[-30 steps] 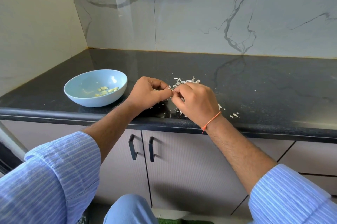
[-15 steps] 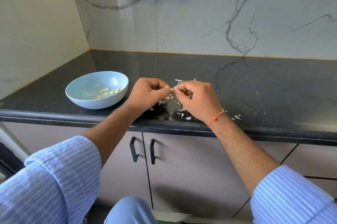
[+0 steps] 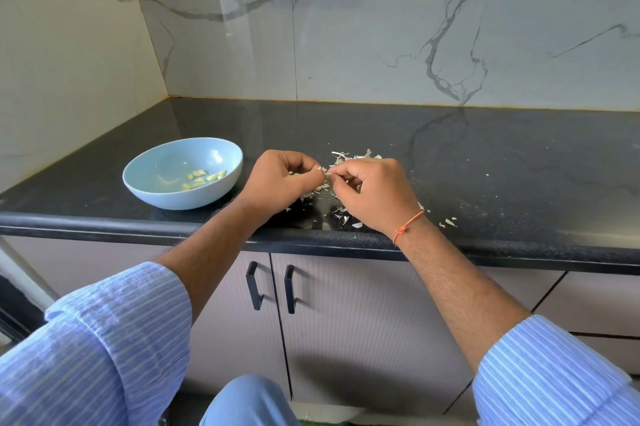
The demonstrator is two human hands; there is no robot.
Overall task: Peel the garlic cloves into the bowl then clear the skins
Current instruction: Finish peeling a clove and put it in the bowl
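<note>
Above the skins [image 3: 341, 157], left hand [image 3: 277, 179] and right hand [image 3: 374, 195] both pinch 1 garlic clove [image 3: 327, 175], fingers curled.

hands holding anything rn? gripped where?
Both: left hand and right hand pinch one small garlic clove between fingertips, one at each end. Exact grip partly hidden.

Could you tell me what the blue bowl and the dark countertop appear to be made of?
The bowl looks like glazed ceramic, possibly melamine: smooth pale blue with a bright glossy highlight inside. The countertop looks like polished black granite or a similar stone: fine speckles and a mirror-like reflection of the wall's veining.
</note>
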